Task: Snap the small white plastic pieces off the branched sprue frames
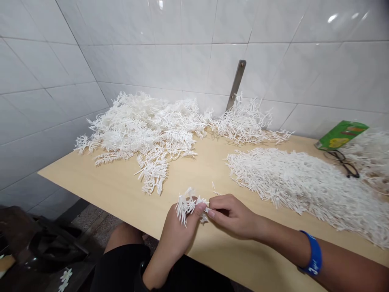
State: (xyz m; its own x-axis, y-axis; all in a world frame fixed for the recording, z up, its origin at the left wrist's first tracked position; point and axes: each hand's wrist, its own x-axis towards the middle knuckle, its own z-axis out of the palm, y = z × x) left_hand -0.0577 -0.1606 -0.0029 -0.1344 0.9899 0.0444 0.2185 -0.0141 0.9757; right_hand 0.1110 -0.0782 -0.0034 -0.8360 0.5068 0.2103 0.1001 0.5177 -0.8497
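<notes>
A small bunch of white branched plastic pieces [184, 207] is held in my left hand [182, 227], its thumb pressed down on it, above the table's front edge. Beside it my right hand [234, 215] pinches the right end of the bunch between thumb and forefinger, close to the left thumb. A few loose white bits [214, 188] lie on the table just beyond the right hand. Right of my hands spreads a long heap of small white pieces [291, 178].
Large tangled white branches [136, 125] cover the table's [115, 190] back left; a smaller tangle [243, 121] lies at the back middle by a metal bracket [236, 85]. Back right are a green packet [342, 136], black glasses [345, 162] and another white heap [370, 154]. Tiled walls stand behind and left.
</notes>
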